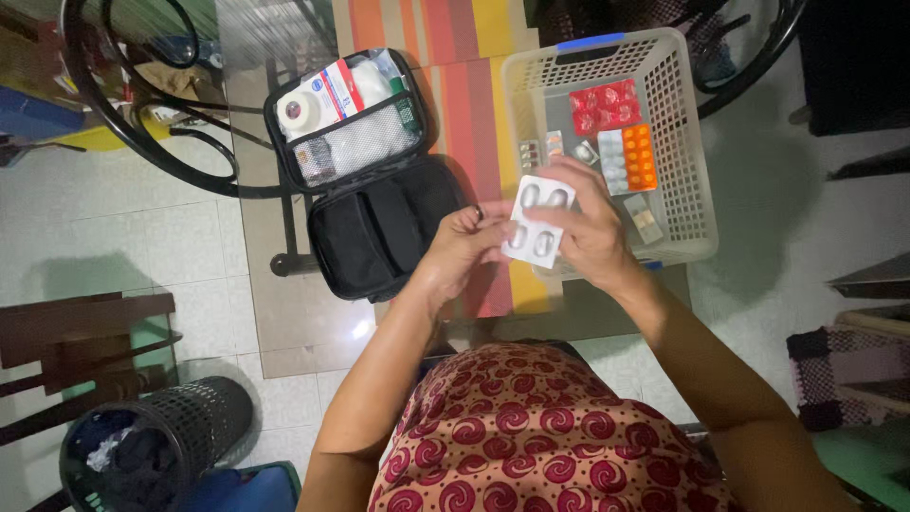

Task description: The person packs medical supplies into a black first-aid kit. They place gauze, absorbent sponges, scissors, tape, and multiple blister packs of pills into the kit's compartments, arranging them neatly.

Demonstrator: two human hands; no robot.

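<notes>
Both my hands hold a small white blister pack [537, 220] with several large oval pills, just above the glass table. My left hand [462, 248] pinches its left edge. My right hand [590, 226] grips its right side from above. Right behind the pack stands a white plastic basket [684, 142] holding red, orange and silver blister strips. To the left lies an open black zip pouch [379, 223] with a gauze roll, a small box and a mesh pocket in its lid.
A striped orange, red and yellow mat [474, 104] lies under the pouch and basket. A black mesh waste bin [161, 446] stands on the tiled floor at lower left, beside a dark wooden stool [76, 332]. Black chair frames curve at the top corners.
</notes>
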